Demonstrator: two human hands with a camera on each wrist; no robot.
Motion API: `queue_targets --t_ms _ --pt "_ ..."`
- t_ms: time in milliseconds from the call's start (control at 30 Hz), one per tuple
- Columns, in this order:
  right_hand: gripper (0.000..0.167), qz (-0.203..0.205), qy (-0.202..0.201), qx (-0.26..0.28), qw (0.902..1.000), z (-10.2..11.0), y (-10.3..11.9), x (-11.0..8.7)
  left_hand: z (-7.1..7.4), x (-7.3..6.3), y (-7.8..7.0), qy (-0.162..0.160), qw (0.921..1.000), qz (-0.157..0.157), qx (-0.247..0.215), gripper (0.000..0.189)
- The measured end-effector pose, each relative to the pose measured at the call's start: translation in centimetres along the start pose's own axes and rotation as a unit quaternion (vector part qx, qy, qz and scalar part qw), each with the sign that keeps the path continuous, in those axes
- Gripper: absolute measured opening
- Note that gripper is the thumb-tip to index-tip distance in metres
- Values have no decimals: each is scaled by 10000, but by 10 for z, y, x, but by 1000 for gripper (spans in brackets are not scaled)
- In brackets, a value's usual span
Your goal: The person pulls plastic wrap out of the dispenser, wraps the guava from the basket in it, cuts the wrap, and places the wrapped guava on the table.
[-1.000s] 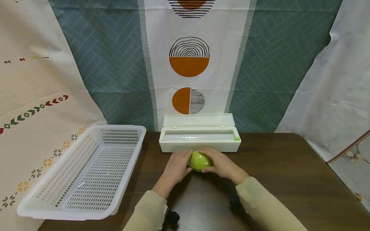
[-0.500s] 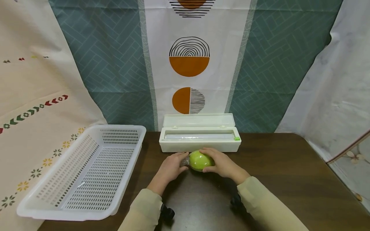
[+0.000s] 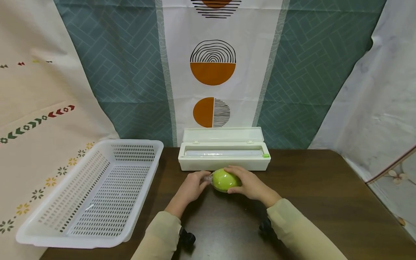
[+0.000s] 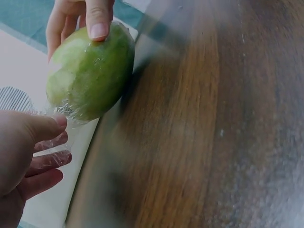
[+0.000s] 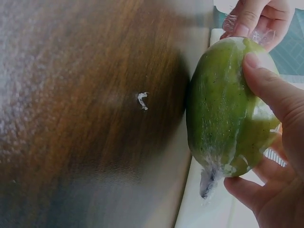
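A green mango wrapped in clear cling film lies on the table, in front of the white cling film box. My right hand grips it from the right, thumb on the near side and fingers over the far side. On the left, my left hand pinches the gathered loose end of the cling film between thumb and fingers. In the right wrist view a twisted tail of film sticks out at the mango's other end, by my right fingers. The mango's underside is hidden.
The cling film box stands with its lid up and the roll inside. A white perforated basket stands at the left. A small white scrap lies on the dark wooden table. Patterned cloths hang behind.
My left hand has left the mango's side, moved a little left and taken hold of the film's loose end. My right hand keeps its grip on the mango almost unmoved.
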State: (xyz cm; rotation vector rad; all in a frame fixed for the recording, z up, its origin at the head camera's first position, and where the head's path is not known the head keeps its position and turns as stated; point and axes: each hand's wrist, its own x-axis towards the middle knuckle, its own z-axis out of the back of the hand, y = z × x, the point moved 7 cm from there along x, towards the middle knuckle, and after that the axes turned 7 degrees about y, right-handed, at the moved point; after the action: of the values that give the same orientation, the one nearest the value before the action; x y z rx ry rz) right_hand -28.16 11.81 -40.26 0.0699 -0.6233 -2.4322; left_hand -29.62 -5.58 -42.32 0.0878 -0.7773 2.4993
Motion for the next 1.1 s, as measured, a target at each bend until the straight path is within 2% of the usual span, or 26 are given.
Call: queue_targets --t_ms 233,400,467,567,667,867,1000,1100 --pt "73 -10 21 -10 10000 0 -1 1 -3 1 5 30 9950 264 -964 19" --pt "73 -7 21 -2 10000 0 -1 2 -2 0 11 16 9857 501 -1607 25" --pt "73 -1 4 3 10000 0 -1 1 -2 0 13 54 9764 608 -2070 30" --pt "73 -4 -19 25 10000 0 -1 0 -4 -1 16 115 9574 869 -2753 33" --pt "73 2 -46 41 10000 0 -1 -1 -4 0 19 63 9442 1118 -3098 31" --pt "72 37 -72 25 10000 1 1 -2 -5 2 19 -91 9487 1457 -2805 21" --pt "72 23 -42 58 10000 0 1 -2 -6 4 15 -84 9560 1404 -2576 17" --pt "71 -19 -14 77 10000 0 1 -1 -5 6 11 -205 9636 1291 -2333 14"
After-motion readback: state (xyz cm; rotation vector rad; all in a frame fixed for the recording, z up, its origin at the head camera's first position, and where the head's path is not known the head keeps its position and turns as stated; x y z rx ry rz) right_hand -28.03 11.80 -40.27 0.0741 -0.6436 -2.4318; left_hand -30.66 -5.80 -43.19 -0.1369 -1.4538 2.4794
